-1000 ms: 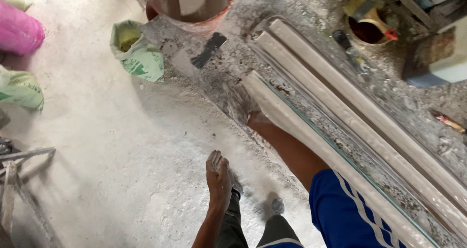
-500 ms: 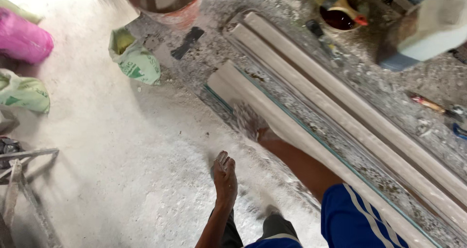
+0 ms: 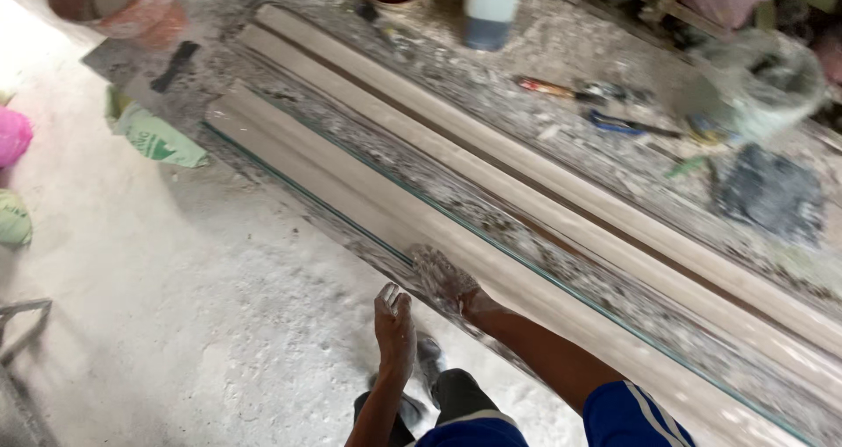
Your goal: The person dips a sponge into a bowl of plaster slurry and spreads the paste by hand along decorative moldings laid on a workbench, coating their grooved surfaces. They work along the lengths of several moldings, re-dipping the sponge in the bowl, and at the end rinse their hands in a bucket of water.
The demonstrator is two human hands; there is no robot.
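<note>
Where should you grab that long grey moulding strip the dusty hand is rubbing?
Probably the near long edge of the moulding strip, coming from the floor side. It lies flat along the bench, so only that edge overhangs for fingers to curl under. The right hand rests there.

A long pale plaster moulding (image 3: 368, 197), dusted white, lies flat along the near edge of the bench (image 3: 561, 43), running diagonally from upper left to lower right.
</note>
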